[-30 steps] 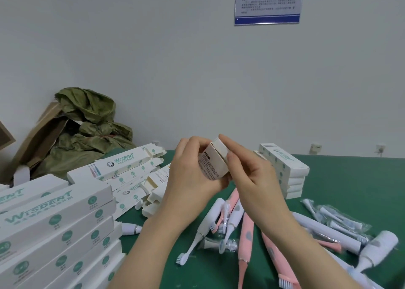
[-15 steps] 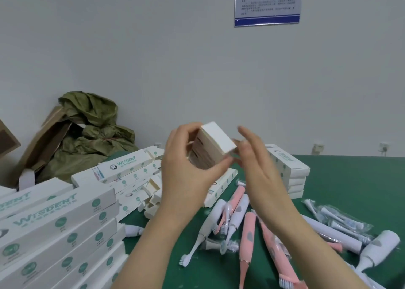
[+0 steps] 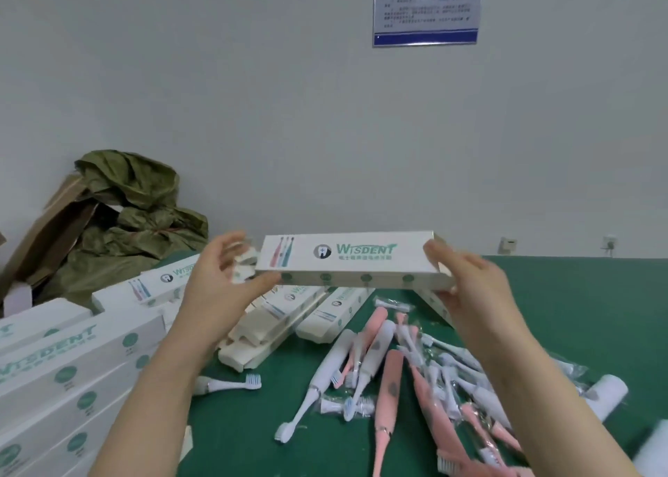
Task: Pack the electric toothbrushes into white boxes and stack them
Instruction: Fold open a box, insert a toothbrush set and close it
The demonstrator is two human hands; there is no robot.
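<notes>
I hold a long white toothbrush box (image 3: 354,259) level above the green table (image 3: 578,303), its printed face toward me. My right hand (image 3: 473,292) grips its right end, fingers on top and thumb below. My left hand (image 3: 224,292) is at the left end, thumb under the box's corner and blurred, curled fingers by the end flap. Loose pink and white electric toothbrushes (image 3: 379,368) lie in a heap on the table below the box. A stack of packed white boxes (image 3: 72,368) fills the lower left.
More white boxes and open cream inner trays (image 3: 282,317) lie jumbled beneath my left hand. Bagged brush heads (image 3: 452,364) sit at the right of the heap. A green bag (image 3: 137,216) and cardboard lean against the wall at back left.
The box has turned from end-on to lengthwise and level. My hands have moved apart from one end to its two ends.
</notes>
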